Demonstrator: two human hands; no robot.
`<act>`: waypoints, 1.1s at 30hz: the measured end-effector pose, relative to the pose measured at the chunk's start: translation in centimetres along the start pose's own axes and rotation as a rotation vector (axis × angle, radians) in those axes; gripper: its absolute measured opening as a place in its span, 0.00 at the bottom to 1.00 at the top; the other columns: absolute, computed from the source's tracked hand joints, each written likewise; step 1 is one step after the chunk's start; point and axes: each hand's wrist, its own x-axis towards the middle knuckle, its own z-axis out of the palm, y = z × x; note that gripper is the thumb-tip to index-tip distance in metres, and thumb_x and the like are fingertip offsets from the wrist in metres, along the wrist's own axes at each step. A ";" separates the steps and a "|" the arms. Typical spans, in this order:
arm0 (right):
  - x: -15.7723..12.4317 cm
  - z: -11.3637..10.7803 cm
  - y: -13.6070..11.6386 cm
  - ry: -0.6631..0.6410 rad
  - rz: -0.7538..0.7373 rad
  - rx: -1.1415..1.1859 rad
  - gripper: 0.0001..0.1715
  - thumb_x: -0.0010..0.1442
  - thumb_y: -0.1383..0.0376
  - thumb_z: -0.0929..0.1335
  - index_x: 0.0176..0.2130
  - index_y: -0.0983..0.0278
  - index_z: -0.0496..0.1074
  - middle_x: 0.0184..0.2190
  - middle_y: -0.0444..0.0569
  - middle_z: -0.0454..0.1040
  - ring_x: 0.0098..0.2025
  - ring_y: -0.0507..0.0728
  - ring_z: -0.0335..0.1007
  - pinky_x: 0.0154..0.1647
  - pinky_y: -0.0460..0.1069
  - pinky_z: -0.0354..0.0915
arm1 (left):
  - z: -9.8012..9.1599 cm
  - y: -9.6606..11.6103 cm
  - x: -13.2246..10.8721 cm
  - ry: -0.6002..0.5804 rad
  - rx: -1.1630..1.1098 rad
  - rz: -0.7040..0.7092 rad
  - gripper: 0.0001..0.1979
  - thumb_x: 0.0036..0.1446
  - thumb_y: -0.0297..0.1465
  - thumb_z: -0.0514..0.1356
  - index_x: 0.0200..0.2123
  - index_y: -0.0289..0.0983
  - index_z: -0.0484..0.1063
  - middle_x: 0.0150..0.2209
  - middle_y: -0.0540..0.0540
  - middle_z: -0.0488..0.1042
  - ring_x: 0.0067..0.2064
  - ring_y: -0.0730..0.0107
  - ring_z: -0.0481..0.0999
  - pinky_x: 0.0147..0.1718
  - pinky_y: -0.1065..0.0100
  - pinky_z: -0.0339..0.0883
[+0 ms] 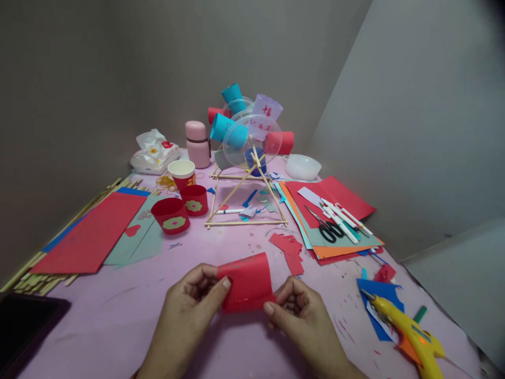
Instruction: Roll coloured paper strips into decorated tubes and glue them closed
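Observation:
A curved piece of red paper (248, 283) is held just above the pink table (118, 310), near its front edge. My left hand (195, 297) pinches the paper's left edge, thumb on its front. My right hand (298, 310) pinches its lower right corner. Both hands are closed on the paper. The paper bends over like a half tube between them.
Beyond the hands stands a stick-framed wheel of paper cups (246, 137). Red cups (171, 215) and red and grey sheets (92, 231) lie left. Paper stack with scissors (330, 229) and pens lies right. A yellow glue gun (410, 334) lies at the front right. A dark tablet (23, 326) sits front left.

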 end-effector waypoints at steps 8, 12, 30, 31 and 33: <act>0.0 0.1 0.0 -0.014 0.015 0.069 0.17 0.45 0.62 0.74 0.26 0.63 0.61 0.15 0.36 0.65 0.18 0.47 0.63 0.19 0.41 0.58 | 0.1 0.4 -0.2 -0.012 0.009 -0.009 0.10 0.41 0.38 0.65 0.24 0.38 0.71 0.20 0.54 0.72 0.24 0.74 0.67 0.22 0.77 0.61; 0.2 0.1 0.2 -0.029 0.018 0.112 0.18 0.45 0.62 0.74 0.32 0.64 0.63 0.17 0.36 0.67 0.18 0.47 0.63 0.20 0.42 0.59 | 0.0 0.3 -0.2 -0.022 0.004 -0.016 0.11 0.41 0.38 0.65 0.24 0.38 0.71 0.20 0.54 0.72 0.24 0.74 0.67 0.22 0.77 0.61; 0.1 0.2 -0.1 -0.028 0.025 0.088 0.14 0.44 0.64 0.73 0.31 0.66 0.67 0.19 0.39 0.67 0.19 0.47 0.62 0.21 0.43 0.59 | -0.1 0.2 -0.3 -0.061 0.081 0.047 0.10 0.44 0.39 0.63 0.24 0.38 0.71 0.20 0.54 0.71 0.23 0.74 0.67 0.21 0.77 0.61; 0.1 0.2 -0.1 -0.028 0.025 0.084 0.14 0.44 0.64 0.73 0.30 0.66 0.67 0.19 0.39 0.67 0.19 0.47 0.62 0.21 0.43 0.59 | -0.1 0.2 -0.3 -0.064 0.085 0.049 0.10 0.44 0.39 0.63 0.24 0.38 0.71 0.20 0.54 0.72 0.23 0.74 0.67 0.21 0.77 0.61; 0.1 0.2 -0.2 -0.019 0.030 0.076 0.13 0.44 0.65 0.73 0.29 0.65 0.66 0.18 0.38 0.67 0.18 0.47 0.61 0.20 0.43 0.59 | -0.1 0.2 -0.3 -0.065 0.087 0.051 0.09 0.44 0.38 0.63 0.24 0.39 0.71 0.20 0.54 0.72 0.23 0.74 0.68 0.21 0.77 0.61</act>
